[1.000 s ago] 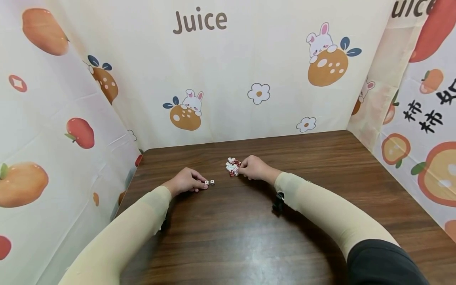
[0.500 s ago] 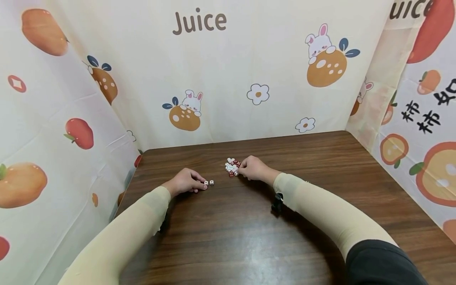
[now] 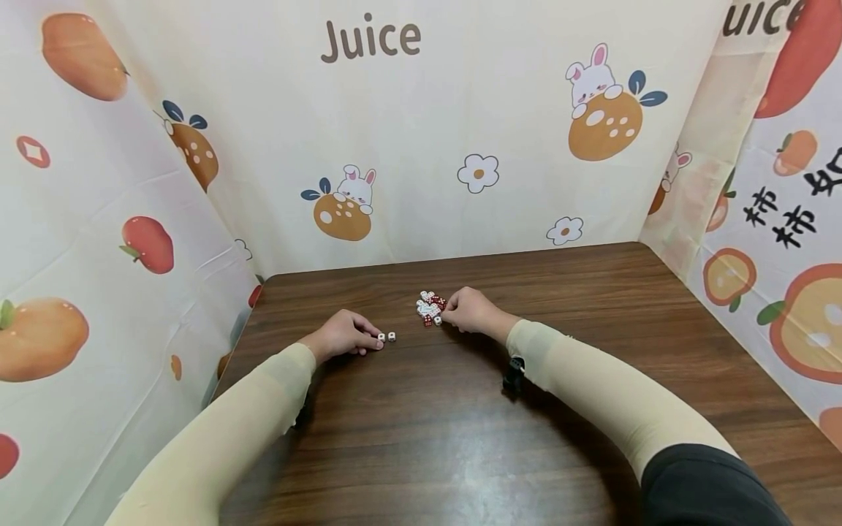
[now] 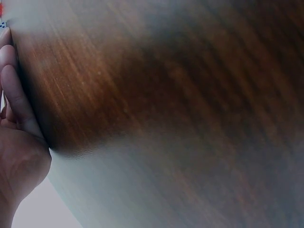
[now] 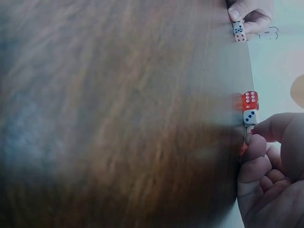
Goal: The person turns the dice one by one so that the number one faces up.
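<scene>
My left hand [image 3: 343, 334] rests on the table and pinches a white die [image 3: 381, 337] between thumb and fingertip. A second white die [image 3: 392, 337] sits just right of it. In the right wrist view the left fingertips [image 5: 235, 14] are at a white die [image 5: 238, 29]. My right hand [image 3: 471, 310] is at the right side of a cluster of red and white dice [image 3: 426, 310], thumb and index finger closed together. In the right wrist view these fingertips hold a mostly hidden white die [image 5: 250, 129] with a reddish mark, beside a blue-pipped die [image 5: 249, 117] and a red die [image 5: 250, 100].
The dice lie on a brown wood-grain table [image 3: 421, 409]. A fruit-printed white curtain [image 3: 421, 131] stands behind it, with printed sheets along both sides. A black wrist camera [image 3: 514, 376] hangs under the right wrist.
My right hand has shifted slightly to the right, and a white die by its fingertips shows more fully at the cluster's front. The left hand and its dice stay in place.
</scene>
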Demonstrator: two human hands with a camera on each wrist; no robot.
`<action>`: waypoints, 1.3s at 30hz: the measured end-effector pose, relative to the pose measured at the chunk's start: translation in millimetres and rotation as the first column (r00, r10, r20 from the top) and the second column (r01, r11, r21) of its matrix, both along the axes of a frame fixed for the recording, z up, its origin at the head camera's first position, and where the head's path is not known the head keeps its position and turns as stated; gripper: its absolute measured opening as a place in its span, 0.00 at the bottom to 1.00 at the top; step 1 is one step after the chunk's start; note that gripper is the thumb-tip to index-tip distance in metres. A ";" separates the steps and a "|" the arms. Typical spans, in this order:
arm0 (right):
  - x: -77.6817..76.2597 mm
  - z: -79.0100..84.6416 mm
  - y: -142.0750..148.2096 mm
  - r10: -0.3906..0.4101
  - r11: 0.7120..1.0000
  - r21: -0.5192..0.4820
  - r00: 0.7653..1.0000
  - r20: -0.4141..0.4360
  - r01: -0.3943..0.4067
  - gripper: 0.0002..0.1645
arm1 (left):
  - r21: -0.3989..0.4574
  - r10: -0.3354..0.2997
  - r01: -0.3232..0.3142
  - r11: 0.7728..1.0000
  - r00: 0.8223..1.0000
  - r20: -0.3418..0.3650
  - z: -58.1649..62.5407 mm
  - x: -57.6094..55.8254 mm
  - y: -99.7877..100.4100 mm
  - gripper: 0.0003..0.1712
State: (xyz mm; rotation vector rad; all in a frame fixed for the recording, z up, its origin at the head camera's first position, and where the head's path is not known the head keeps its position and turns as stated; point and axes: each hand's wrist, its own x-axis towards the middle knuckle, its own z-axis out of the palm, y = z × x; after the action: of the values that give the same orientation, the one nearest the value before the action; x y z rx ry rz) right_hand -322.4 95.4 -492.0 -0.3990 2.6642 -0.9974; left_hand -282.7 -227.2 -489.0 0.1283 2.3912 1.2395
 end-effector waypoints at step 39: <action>0.4 -4.7 3.8 0.129 0.990 -0.039 0.989 -0.074 -0.132 0.06 | 0.032 0.000 -0.001 1.000 1.000 0.012 -1.5 -2.0 -1.5 0.17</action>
State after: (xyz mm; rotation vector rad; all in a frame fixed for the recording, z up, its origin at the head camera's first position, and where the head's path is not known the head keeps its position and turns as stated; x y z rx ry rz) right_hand -322.0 99.2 -496.7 -0.6214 2.6430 -1.0206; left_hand -284.7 -228.7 -490.5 0.1297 2.3626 1.2752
